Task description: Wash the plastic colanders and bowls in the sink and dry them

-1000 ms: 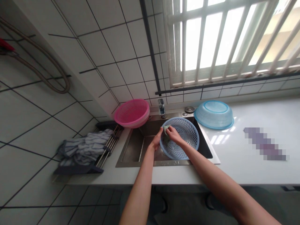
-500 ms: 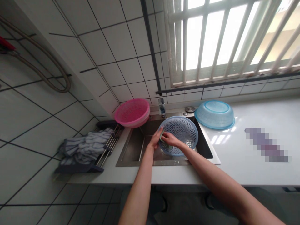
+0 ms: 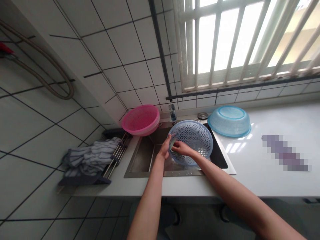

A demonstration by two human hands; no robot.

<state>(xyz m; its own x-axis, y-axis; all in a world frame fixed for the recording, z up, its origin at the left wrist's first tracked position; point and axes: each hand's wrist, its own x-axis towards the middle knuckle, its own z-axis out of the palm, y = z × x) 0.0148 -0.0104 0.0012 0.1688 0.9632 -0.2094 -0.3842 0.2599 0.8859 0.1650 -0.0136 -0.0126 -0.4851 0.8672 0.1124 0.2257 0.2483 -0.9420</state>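
Observation:
A blue-grey plastic colander [image 3: 192, 133] with a patterned, perforated wall is held tilted over the sink [image 3: 143, 158], its open side toward me. My left hand [image 3: 165, 148] grips its left rim, thumb at the edge and the other fingers mostly hidden behind the wall. Inside, near that same rim, my right hand [image 3: 182, 148] is closed with its fingers bent. It presses a thin pale green cloth or pad [image 3: 172, 144] against the inner wall; only a small part of this shows.
Behind the sink stands a faucet [image 3: 172, 113]. A pink basket [image 3: 141, 120] sits at the back left corner, an upturned blue basin [image 3: 229, 121] on the right counter. Striped cloth [image 3: 93, 155] lies beside a metal rack [image 3: 116, 156] at left. A drain plug [image 3: 203, 115] rests behind.
The colander has tipped up slightly, its far rim now higher. My right hand has shifted a little along the inner left wall, and less of the green piece shows.

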